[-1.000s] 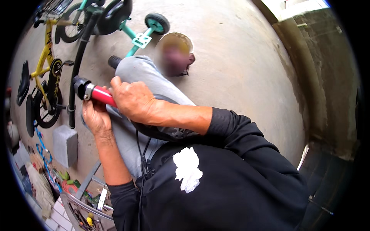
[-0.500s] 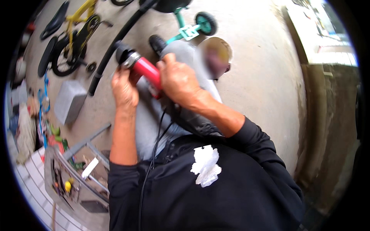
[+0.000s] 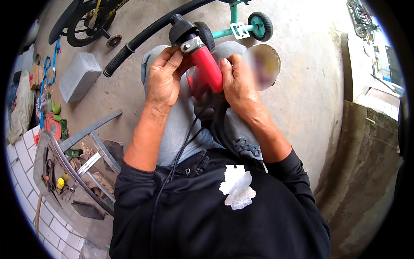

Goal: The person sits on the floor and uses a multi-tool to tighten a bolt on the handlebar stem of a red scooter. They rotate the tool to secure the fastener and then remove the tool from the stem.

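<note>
In the upper middle of the frame both hands close on a red power tool (image 3: 206,69), an angle-grinder-like body with a black head and a silver collar, held over the person's grey-trousered knees (image 3: 181,121). The left hand (image 3: 164,77) wraps the tool's upper end, its fingers (image 3: 172,60) curled shut around the collar just below the black head; the right hand (image 3: 238,84) grips the red body from the other side, fingers folded tight against it. A black cord (image 3: 181,151) runs from the tool down between the knees and over the black jacket (image 3: 215,216). Just behind the tool's head a long black tube with a ribbed grip (image 3: 129,47) slants across the concrete floor (image 3: 302,86), crowding the space beyond the hands. Further up the frame stand a teal tricycle frame with small wheels (image 3: 254,26) and, at the upper left, a dark bicycle wheel (image 3: 86,21). A grey concrete block (image 3: 79,75) lies on the floor at the left. At the lower left sits a metal tray (image 3: 42,158) of small tools and a metal frame (image 3: 95,146) beside it, well apart from the hands.
</note>
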A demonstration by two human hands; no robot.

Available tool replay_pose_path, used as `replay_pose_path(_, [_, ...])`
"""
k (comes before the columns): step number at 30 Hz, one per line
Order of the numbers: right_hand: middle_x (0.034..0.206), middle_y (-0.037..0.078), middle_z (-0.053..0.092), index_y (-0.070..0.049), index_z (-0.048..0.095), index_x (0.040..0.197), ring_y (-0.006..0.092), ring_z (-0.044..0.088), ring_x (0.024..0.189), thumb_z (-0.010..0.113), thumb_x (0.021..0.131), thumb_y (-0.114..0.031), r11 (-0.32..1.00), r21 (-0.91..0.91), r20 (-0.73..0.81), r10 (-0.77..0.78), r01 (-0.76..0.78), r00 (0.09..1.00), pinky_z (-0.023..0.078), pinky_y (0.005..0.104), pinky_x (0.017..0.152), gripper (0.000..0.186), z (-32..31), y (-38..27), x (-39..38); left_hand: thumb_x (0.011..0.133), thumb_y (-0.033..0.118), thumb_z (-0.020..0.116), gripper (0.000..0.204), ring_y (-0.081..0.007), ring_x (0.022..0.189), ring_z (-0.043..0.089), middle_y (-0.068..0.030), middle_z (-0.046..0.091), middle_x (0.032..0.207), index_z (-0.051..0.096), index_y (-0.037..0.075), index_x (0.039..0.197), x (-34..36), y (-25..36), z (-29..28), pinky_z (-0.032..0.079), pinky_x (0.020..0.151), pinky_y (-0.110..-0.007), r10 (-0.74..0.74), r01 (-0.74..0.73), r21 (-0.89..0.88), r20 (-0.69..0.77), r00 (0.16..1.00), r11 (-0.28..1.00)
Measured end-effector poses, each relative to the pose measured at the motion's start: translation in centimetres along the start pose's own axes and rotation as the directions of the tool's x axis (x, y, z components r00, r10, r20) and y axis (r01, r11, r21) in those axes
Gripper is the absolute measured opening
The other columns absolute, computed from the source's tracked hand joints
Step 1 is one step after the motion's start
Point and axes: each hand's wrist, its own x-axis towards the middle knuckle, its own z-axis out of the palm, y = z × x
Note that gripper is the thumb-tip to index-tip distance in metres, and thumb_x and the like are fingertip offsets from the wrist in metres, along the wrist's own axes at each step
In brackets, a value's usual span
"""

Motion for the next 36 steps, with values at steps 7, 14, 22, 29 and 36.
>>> replay_pose_path(7, [0.075,0.032,0.062,0.005,0.056,0.093,0.0517,0.061,0.075,0.05,0.101,-0.024,0.999,0.049,0.036,-0.011,0.009,0.999,0.046,0.0558,0.07,0.03,-0.4,0.7,0.3,0.099,0.012,0.059,0.02,-0.0256,0.105,0.067,-0.0106,0.07,0.113,0.066,0.004,0.116,0.5,-0.9,-1.3,0.053,0.099,-0.043,-0.013,0.018,-0.076,0.065,0.998,0.997])
replay_pose_path(14, [0.078,0.033,0.062,0.005,0.056,0.092,0.051,0.062,0.076,0.05,0.101,-0.023,0.998,0.066,0.028,-0.028,0.026,0.999,0.047,0.0555,0.07,0.03,-0.5,1.2,0.3,0.099,0.012,0.059,0.021,-0.0259,0.106,0.067,-0.0113,0.069,0.113,0.065,0.004,0.117,0.7,-1.2,-0.8,0.052,0.099,-0.043,-0.042,0.047,-0.097,0.056,0.998,0.994])
replay_pose_path(22, [0.082,0.028,0.064,0.004,0.062,0.101,0.0421,0.066,0.079,0.053,0.1,-0.025,0.998,0.052,0.052,0.018,-0.021,0.998,0.05,0.0457,0.072,0.03,-0.8,1.4,0.2,0.098,0.015,0.051,0.025,-0.0253,0.107,0.064,-0.0117,0.067,0.115,0.06,0.004,0.119,1.1,-1.8,-0.1,0.048,0.101,-0.043,-0.062,0.063,-0.099,0.014,0.998,0.993])
replay_pose_path(29, [0.079,0.032,0.064,0.007,0.06,0.095,0.05,0.063,0.079,0.052,0.099,-0.023,0.993,0.114,0.009,-0.029,0.028,1.0,0.048,0.0545,0.075,0.031,-0.8,1.9,0.4,0.1,0.023,0.047,0.028,-0.0231,0.105,0.064,-0.0107,0.067,0.113,0.06,0.005,0.118,1.5,-2.4,0.8,0.046,0.099,-0.042,-0.072,0.068,-0.094,-0.037,0.997,0.993])
replay_pose_path(36, [0.082,0.025,0.065,0.006,0.064,0.098,0.035,0.065,0.08,0.05,0.094,-0.021,0.98,0.191,0.073,0.034,-0.048,0.997,0.051,0.0432,0.077,0.031,-1.1,2.4,0.6,0.101,0.029,0.047,0.035,-0.0276,0.107,0.064,-0.0132,0.068,0.114,0.061,0.003,0.12,1.8,-2.8,0.0,0.045,0.102,-0.044,-0.078,0.073,-0.093,-0.056,0.995,0.993])
